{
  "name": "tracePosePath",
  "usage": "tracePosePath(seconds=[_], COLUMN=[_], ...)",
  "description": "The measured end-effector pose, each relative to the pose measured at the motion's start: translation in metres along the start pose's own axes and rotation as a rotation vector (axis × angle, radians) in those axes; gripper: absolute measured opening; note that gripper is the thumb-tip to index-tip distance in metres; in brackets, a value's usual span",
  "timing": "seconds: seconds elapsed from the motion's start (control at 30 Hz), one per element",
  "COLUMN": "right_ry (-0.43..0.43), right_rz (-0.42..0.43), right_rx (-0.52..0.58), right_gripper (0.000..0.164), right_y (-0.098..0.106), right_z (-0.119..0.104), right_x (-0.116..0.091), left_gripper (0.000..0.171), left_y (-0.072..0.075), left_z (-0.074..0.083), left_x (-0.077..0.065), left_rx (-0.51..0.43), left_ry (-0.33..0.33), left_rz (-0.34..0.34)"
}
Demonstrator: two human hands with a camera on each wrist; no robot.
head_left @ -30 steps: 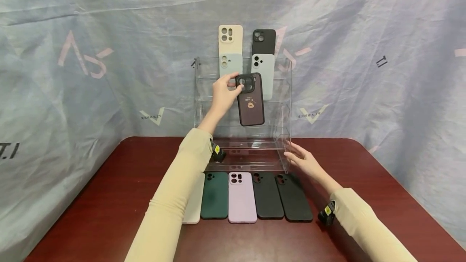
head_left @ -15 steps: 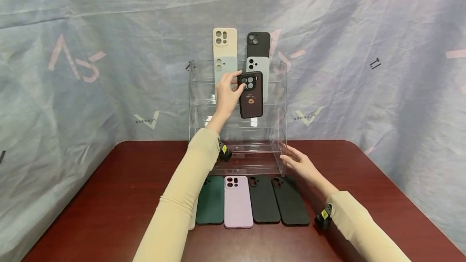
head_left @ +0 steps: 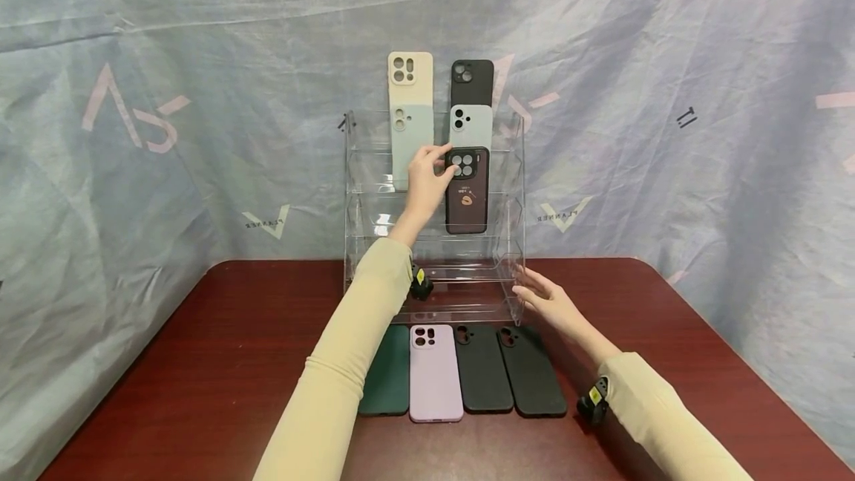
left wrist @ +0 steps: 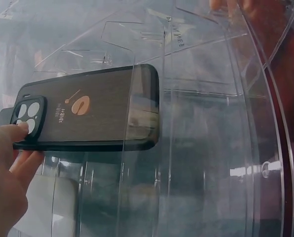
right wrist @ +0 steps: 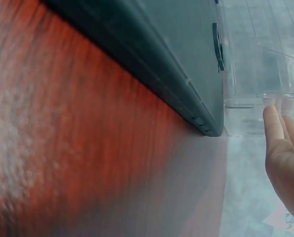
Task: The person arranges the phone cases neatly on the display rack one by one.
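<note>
Dark phone case (head_left: pixel 468 210): brownish back panel, black frame, raised black camera surround at top with four round holes. Small orange print mid-back, few tiny characters beside it, too small to read. Near upright, camera end up, back facing the viewer, right half of the clear stand (head_left: pixel 461 271). Bottom end seen through a clear panel of the stand. Stand: see-through, upright, several tiers stepping up toward the back, thin side walls, shiny glare spots.
</note>
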State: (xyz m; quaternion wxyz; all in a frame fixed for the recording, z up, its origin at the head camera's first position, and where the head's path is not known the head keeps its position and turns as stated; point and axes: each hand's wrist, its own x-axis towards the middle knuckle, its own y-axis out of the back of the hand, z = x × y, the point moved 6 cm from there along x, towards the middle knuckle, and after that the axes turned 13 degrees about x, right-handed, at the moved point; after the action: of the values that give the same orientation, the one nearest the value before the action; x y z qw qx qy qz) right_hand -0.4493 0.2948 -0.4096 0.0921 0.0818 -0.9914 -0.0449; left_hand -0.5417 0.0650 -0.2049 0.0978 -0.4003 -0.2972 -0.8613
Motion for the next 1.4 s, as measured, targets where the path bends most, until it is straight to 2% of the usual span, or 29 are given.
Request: tracePosePath(seconds=[0.23,0.4,0.57,0.83,1.03,1.2,1.4], right_ry=[0.009,0.015,0.016,0.021,0.028,0.022,0.027], right_rz=[-0.011,-0.025,-0.033,-0.047,-0.059,-0.069,-0.069], right_rx=[0.004,0.009,0.006,0.003,-0.017,-0.039,-0.040], right_gripper=[0.062,0.062,0.063,0.062,0.062,0.063,0.063], right_y=[-0.003,-0.003,-0.001,0.004,0.010,0.008,0.007], right_z=[0.000,0.000,0.001,0.000,0.000,-0.002,-0.004], right_x=[0.005,0.010,0.014,0.021,0.023,0.021,0.021], left_gripper=[0.048,0.047,0.042,0.036,0.038,0.040,0.039], left_y=[0.002,0.009,0.020,0.042,0.059,0.077,0.093], left_z=[-0.006,-0.011,-0.017,-0.025,-0.031,-0.039,-0.056], left_x=[0.000,0.000,-0.003,-0.010,-0.021,-0.037,-0.059], left_rx=[-0.004,-0.003,-0.015,-0.029,-0.005,0.028,0.053], left_ry=[0.011,0.017,0.023,-0.011,-0.033,-0.031,-0.012], left_rz=[-0.060,-0.078,-0.090,-0.086,-0.089,-0.093,-0.128])
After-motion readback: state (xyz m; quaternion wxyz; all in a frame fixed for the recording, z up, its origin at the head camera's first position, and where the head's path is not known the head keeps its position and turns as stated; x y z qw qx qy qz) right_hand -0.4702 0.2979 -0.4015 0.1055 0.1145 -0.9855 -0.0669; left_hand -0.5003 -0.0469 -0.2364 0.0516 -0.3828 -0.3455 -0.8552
